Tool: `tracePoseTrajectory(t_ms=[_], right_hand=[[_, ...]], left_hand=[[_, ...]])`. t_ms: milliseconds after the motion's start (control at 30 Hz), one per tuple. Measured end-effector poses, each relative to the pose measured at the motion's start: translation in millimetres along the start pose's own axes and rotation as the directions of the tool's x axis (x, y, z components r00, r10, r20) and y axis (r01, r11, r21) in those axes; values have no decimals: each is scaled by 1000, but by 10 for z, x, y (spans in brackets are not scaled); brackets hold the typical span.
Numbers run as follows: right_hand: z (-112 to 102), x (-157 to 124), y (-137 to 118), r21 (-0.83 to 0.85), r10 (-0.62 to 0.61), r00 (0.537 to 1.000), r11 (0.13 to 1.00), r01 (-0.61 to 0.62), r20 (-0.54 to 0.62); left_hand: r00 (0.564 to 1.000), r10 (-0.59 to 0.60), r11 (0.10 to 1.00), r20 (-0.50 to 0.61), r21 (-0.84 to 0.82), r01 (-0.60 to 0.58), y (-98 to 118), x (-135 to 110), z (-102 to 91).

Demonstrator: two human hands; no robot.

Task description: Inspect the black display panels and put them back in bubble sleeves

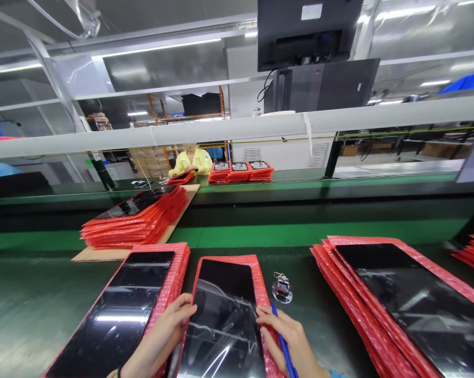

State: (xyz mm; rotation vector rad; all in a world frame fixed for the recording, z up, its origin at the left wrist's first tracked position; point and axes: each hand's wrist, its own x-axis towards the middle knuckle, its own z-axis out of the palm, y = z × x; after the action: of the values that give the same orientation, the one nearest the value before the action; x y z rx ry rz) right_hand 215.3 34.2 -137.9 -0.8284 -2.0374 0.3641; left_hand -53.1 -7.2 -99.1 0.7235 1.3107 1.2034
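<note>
A black glossy panel point(223, 315) lies on a red bubble-wrap bag point(256, 265) in front of me on the green bench. My left hand point(168, 328) rests on the panel's left edge, fingers curled against it. My right hand point(286, 333) touches the panel's right edge and holds a blue pen point(284, 349) between its fingers. A second black panel point(121, 310) on a red bag lies just to the left.
A stack of red bags with a black panel point(410, 294) on top sits at the right. Another stack point(136, 218) rests on cardboard at back left. A small round metal object point(282, 289) lies beside the middle panel. A person in yellow point(192, 160) works across the conveyor.
</note>
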Motion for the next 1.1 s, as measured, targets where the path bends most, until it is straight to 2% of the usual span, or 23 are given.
tracePoseTrajectory(t_ms=[133, 233, 333, 400, 500, 567, 667, 700, 733, 833, 933, 1000, 1033, 1067, 1100], right_hand=[[-24, 20, 5, 4, -18, 1000, 1000, 18, -6], [-48, 16, 17, 44, -35, 998, 998, 37, -47], [-82, -8, 19, 123, -14, 997, 992, 23, -70], [-98, -33, 16, 181, 35, 998, 983, -27, -43], [-73, -71, -2, 326, 122, 992, 937, -127, 37], [-17, -80, -32, 473, 227, 971, 848, -238, 81], [68, -47, -111, 681, 407, 900, 615, -398, 158], [82, -25, -143, 705, 438, 879, 563, -430, 187], [88, -1, -173, 694, 456, 863, 550, -464, 216], [74, 60, -253, 513, 495, 829, 656, -553, 261], [89, 78, -308, 364, 530, 815, 729, -579, 235], [134, 73, -332, 297, 535, 818, 762, -575, 210], [162, 71, -341, 263, 531, 823, 780, -568, 202], [189, 69, -349, 236, 521, 829, 796, -558, 202], [214, 70, -355, 216, 507, 836, 810, -545, 209]], left_hand=[[999, 46, 999, 23, -7, -46, 87, 62, 119], [998, 69, 997, -1, -28, -69, 156, 124, 34], [991, 108, 993, -81, -28, -110, 318, 156, -313], [976, 154, 987, -151, -17, -158, 471, 135, -647], [956, 163, 986, -245, 4, -167, 694, 50, -1139], [946, 145, 989, -291, 18, -146, 799, -14, -1377], [942, 100, 995, -322, 46, -90, 880, -73, -1573], [942, 82, 996, -325, 65, -64, 896, -76, -1611], [942, 68, 995, -330, 92, -40, 912, -69, -1643], [922, 103, 975, -373, 220, -20, 974, 5, -1733], [850, 255, 915, -460, 400, -59, 1039, 102, -1759], [798, 366, 860, -478, 501, -95, 1043, 132, -1668], [787, 409, 838, -462, 532, -123, 1023, 131, -1579], [786, 446, 818, -428, 551, -164, 987, 120, -1462], [804, 463, 808, -373, 551, -209, 935, 99, -1323]])
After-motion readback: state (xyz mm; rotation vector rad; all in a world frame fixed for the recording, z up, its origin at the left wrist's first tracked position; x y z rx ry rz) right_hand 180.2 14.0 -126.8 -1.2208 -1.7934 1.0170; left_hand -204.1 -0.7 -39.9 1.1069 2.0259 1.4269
